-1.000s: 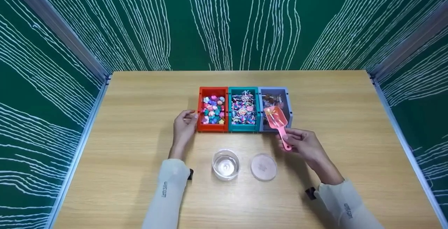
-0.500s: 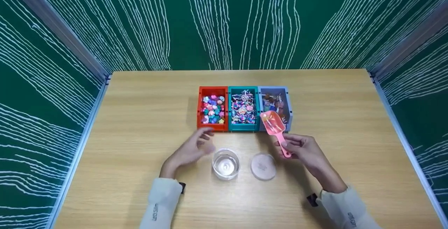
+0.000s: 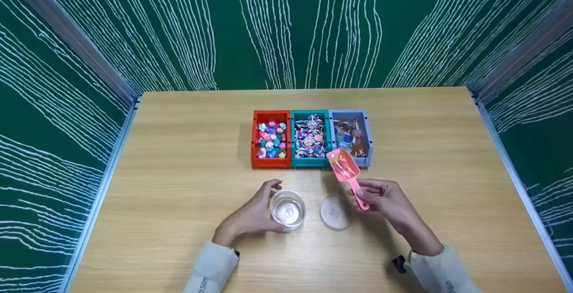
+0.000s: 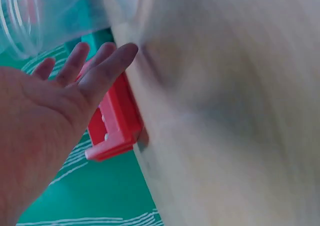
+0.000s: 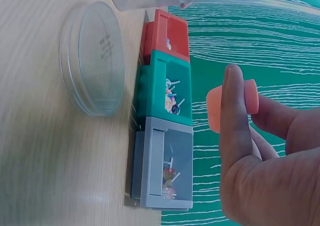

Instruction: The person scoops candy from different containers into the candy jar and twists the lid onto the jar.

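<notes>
Pale sleeves [image 3: 212, 262] reach in over a wood-grain tabletop [image 3: 179, 172] at eight and four o'clock from a clear round jar [image 3: 288, 213]. A person's left hand [image 3: 251, 216] curves along the jar's nine-o'clock side, fingers and thumb spread wide; whether they touch it cannot be told. The jar stands upright, with a clear lid [image 3: 335, 213] lying flat near it at three o'clock. Beyond the lid, the right hand [image 3: 385, 201] pinches a pink scoop [image 3: 348, 173] by its handle between thumb and fingers, the raised scoop aimed toward eleven o'clock; a yellowish piece [image 3: 333, 156] in it is too small to identify. Farther off, side by side, sit a red bin [image 3: 271, 162] of multicolored pieces [image 3: 271, 138] just before twelve o'clock, a teal bin [image 3: 310, 162] of swirled pieces on sticks [image 3: 310, 137] just past twelve, and a lavender bin [image 3: 368, 148] of translucent pieces on sticks [image 3: 356, 133] at one. Behind rises a green backdrop [image 3: 302, 28] with wavy white lines.
</notes>
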Motion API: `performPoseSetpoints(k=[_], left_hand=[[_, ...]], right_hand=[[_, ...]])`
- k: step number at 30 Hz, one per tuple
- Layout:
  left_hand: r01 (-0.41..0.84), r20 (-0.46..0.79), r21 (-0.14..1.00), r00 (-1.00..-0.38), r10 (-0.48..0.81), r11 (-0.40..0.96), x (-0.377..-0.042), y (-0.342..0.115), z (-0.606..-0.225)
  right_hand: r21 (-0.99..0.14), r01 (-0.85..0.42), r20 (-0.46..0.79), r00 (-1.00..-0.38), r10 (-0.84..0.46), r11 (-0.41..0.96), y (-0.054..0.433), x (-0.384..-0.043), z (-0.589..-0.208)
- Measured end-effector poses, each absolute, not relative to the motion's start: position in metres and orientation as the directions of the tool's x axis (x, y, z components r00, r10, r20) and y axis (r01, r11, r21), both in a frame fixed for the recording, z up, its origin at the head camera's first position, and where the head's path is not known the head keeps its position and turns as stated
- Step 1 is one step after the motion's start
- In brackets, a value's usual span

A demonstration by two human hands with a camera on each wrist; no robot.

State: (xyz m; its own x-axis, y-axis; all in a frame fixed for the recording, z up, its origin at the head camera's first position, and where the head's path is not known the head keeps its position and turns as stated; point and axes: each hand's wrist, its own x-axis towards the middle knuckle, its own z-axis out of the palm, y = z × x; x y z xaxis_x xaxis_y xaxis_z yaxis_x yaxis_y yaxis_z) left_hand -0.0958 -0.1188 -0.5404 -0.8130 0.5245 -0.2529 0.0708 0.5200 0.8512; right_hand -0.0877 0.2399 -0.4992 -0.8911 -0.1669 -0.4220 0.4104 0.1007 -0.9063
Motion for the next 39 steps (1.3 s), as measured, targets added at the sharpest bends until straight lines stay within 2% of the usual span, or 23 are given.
performPoseSetpoints(k=[8,12,18,27,39], left_hand=[[0.095,-0.212,0.829,-0.858,0.467,0.551,-0.092,-0.109,-0.547],[0.116,-0.189,0.845,-0.848,0.495,0.523,-0.095,-0.108,-0.549],[0.099,-0.219,0.862,-0.812,0.541,0.497,-0.096,-0.104,-0.548],[0.074,-0.220,0.827,-0.870,0.442,0.557,-0.095,-0.089,-0.552],[0.057,-0.226,0.843,-0.864,0.449,0.535,-0.095,-0.080,-0.552]], right_hand=[[-0.895,0.436,-0.447,-0.877,-0.176,0.098,0.238,-0.084,-0.498],[-0.898,0.428,-0.440,-0.880,-0.180,0.102,0.237,-0.082,-0.499],[-0.919,0.388,-0.393,-0.891,-0.227,0.069,0.236,-0.078,-0.500],[-0.914,0.403,-0.402,-0.880,-0.252,0.050,0.235,-0.076,-0.497],[-0.913,0.402,-0.404,-0.873,-0.273,0.066,0.232,-0.072,-0.493]])
